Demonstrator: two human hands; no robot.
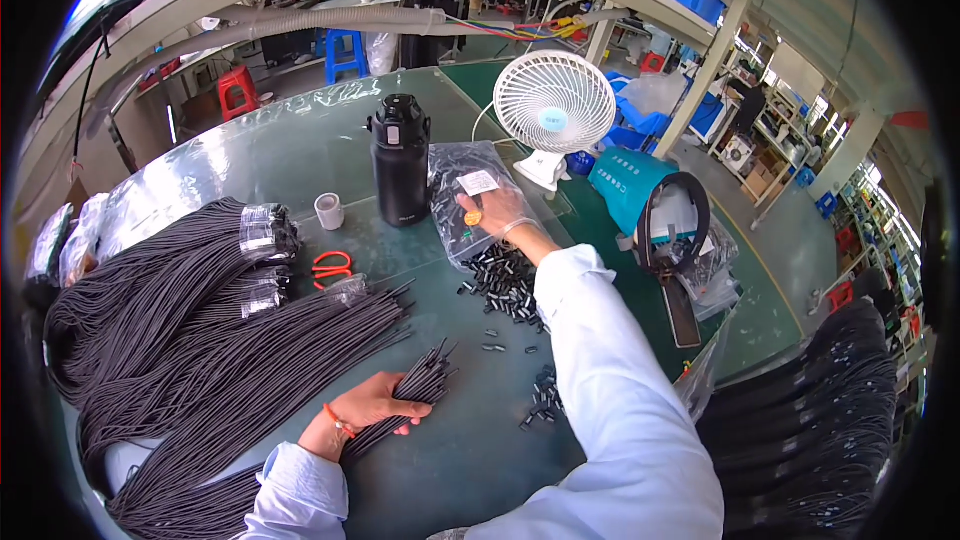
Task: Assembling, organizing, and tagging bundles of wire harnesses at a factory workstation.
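Note:
My left hand (378, 404), an orange band at its wrist, is closed round a bundle of thin black cords (428, 377) whose cut ends point away from me. Farther off, my right hand (497, 212) lies on a clear plastic bag (450, 175) with dark contents and a white label. Its fingers look curled onto the bag; a small round yellow-orange piece (473, 219) shows by them. Below this hand is a heap of small black tubular pieces (505, 285), with a smaller cluster (543, 400) nearer. More long black cords (190, 340) cover the table's left side.
Red-handled scissors (332, 269), a tape roll (329, 211) and a black flask (400, 165) stand or lie beyond the cords. Behind are a white fan (554, 110) and a teal container (630, 180). A phone (680, 312) lies right; black cords (810, 420) hang at lower right.

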